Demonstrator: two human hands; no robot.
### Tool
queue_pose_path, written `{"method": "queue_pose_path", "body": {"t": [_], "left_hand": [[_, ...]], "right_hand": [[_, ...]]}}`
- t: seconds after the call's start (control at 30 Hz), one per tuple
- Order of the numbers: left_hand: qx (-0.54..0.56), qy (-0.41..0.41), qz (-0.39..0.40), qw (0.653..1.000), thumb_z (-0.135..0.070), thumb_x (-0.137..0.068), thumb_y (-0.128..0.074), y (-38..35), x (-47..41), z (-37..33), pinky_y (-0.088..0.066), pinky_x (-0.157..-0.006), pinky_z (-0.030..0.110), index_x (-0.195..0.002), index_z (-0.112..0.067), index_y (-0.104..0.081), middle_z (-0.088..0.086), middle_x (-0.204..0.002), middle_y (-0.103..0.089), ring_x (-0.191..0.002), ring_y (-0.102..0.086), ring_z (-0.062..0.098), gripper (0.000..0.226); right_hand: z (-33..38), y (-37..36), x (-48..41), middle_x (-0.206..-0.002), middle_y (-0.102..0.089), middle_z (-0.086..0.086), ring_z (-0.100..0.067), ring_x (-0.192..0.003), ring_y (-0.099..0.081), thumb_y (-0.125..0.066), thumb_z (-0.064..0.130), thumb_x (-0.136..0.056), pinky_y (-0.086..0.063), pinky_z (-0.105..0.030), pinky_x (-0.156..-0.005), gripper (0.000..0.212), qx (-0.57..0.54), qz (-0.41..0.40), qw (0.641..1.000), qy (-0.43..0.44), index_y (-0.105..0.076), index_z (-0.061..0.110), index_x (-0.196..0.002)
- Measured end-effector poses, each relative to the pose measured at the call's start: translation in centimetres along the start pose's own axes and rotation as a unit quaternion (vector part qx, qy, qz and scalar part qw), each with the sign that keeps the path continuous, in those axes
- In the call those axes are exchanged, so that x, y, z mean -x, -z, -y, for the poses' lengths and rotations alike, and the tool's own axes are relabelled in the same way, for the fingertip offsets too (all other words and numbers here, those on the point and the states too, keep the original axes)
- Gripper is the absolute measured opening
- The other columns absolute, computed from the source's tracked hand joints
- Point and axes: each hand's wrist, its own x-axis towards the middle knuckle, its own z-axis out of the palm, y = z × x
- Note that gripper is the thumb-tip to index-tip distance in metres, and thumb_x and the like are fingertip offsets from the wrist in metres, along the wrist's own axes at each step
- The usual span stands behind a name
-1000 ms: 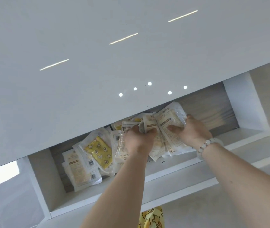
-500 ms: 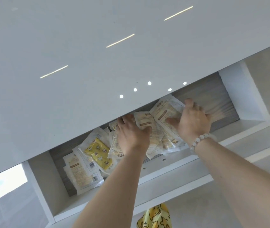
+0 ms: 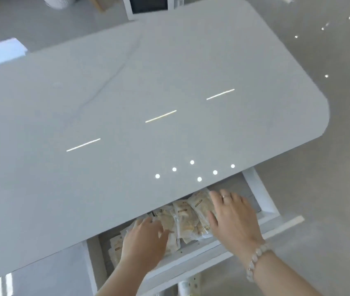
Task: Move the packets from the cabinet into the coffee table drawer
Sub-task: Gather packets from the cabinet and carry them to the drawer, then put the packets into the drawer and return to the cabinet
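The coffee table drawer [image 3: 204,252] is pulled out from under the glossy white tabletop [image 3: 127,103]. A heap of clear packets [image 3: 185,220] with beige contents lies inside it, partly hidden under the tabletop's edge. My left hand [image 3: 146,242] rests palm down on the left part of the heap, covering more packets [image 3: 116,245] at the drawer's left end. My right hand [image 3: 233,216], with a ring and a bead bracelet, lies flat on the right side of the heap with its fingers spread. Neither hand lifts a packet.
The drawer's white right wall [image 3: 259,195] stands just beyond my right hand. Grey floor tiles [image 3: 319,210] surround the table. A white-framed dark unit [image 3: 148,5] stands behind the table's far edge.
My view has pulled back and up, showing the whole tabletop. Both hands held bunched packets above the drawer before; now the packets lie in the drawer and the hands rest flat on them.
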Motion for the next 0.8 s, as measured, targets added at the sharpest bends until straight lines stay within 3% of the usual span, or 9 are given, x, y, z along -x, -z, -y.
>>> {"method": "queue_pose_path", "body": {"t": [0.13,0.23,0.3,0.37,0.4,0.47,0.57,0.8], "left_hand": [[-0.085,-0.017,-0.111,0.99,-0.043,-0.099,-0.028,11.1,5.3,1.6,-0.033,-0.092,0.023,-0.113,-0.029,-0.059,-0.012,-0.115,-0.057,-0.111,-0.048,0.01,0.036],[-0.103,-0.001,-0.221,0.97,-0.042,-0.099,-0.029,19.3,9.8,3.1,-0.034,-0.092,0.027,-0.107,-0.028,-0.063,-0.01,-0.109,-0.06,-0.107,-0.053,0.013,0.037],[-0.072,0.037,-0.298,0.951,-0.038,-0.096,-0.034,23.9,13.5,4.7,-0.044,-0.078,0.033,-0.08,-0.023,-0.069,-0.004,-0.082,-0.066,-0.084,-0.063,0.02,0.041],[-0.067,0.079,-0.346,0.932,-0.037,-0.086,-0.034,26.4,17.3,7.0,-0.045,-0.057,0.031,-0.049,-0.02,-0.06,-0.002,-0.051,-0.057,-0.052,-0.06,0.023,0.048],[-0.071,0.105,-0.37,0.92,-0.037,-0.085,-0.033,27.2,19.4,7.9,-0.043,-0.055,0.031,-0.046,-0.019,-0.057,-0.002,-0.047,-0.055,-0.049,-0.059,0.024,0.049],[-0.034,0.166,-0.355,0.919,-0.038,-0.095,-0.03,28.4,23.3,9.0,-0.042,-0.067,0.034,-0.061,-0.016,-0.064,0.001,-0.065,-0.064,-0.071,-0.062,0.026,0.053],[-0.009,0.219,-0.401,0.889,-0.042,-0.1,-0.027,28.4,27.8,11.1,-0.039,-0.084,0.033,-0.091,-0.017,-0.066,0.0,-0.097,-0.066,-0.101,-0.057,0.022,0.047],[0.06,0.351,-0.442,0.823,-0.039,-0.1,-0.027,27.0,40.0,18.1,-0.036,-0.085,0.031,-0.1,-0.019,-0.063,0.0,-0.104,-0.064,-0.106,-0.054,0.021,0.041]], "right_hand": [[3.4,12.1,-0.7,-0.078,-0.066,-0.001,-0.019,-0.068,-0.061,-0.076,0.029,-0.064,-0.052,-0.03,-0.061,0.021,0.032,-0.014,0.997,0.066,-0.07,0.016,-0.08],[7.8,20.3,-1.2,-0.106,-0.058,-0.001,-0.02,-0.099,-0.053,-0.042,0.028,-0.093,-0.042,-0.03,-0.087,0.027,0.012,-0.011,0.991,0.13,-0.062,0.015,-0.104],[11.5,25.0,-1.1,-0.108,-0.057,-0.001,-0.02,-0.103,-0.051,-0.033,0.029,-0.096,-0.037,-0.03,-0.089,0.033,-0.007,-0.024,0.986,0.164,-0.062,0.015,-0.105],[15.8,28.8,-0.3,-0.104,-0.059,-0.002,-0.021,-0.104,-0.051,-0.031,0.029,-0.096,-0.033,-0.031,-0.093,0.036,-0.015,-0.051,0.979,0.195,-0.064,0.014,-0.099],[18.0,30.4,0.2,-0.104,-0.06,-0.003,-0.021,-0.104,-0.05,-0.03,0.028,-0.097,-0.03,-0.033,-0.095,0.037,-0.014,-0.063,0.974,0.216,-0.065,0.014,-0.097],[22.2,32.7,1.4,-0.104,-0.06,-0.004,-0.023,-0.105,-0.049,-0.03,0.028,-0.097,-0.028,-0.035,-0.098,0.039,-0.01,-0.086,0.961,0.264,-0.065,0.013,-0.096],[28.1,35.2,3.6,-0.109,-0.059,-0.007,-0.024,-0.109,-0.048,-0.031,0.027,-0.097,-0.03,-0.036,-0.095,0.039,-0.007,-0.11,0.934,0.339,-0.065,0.01,-0.103],[40.6,36.1,10.4,-0.116,-0.058,-0.009,-0.025,-0.113,-0.046,-0.032,0.025,-0.096,-0.033,-0.035,-0.094,0.037,0.001,-0.102,0.866,0.489,-0.062,0.008,-0.107]]}}
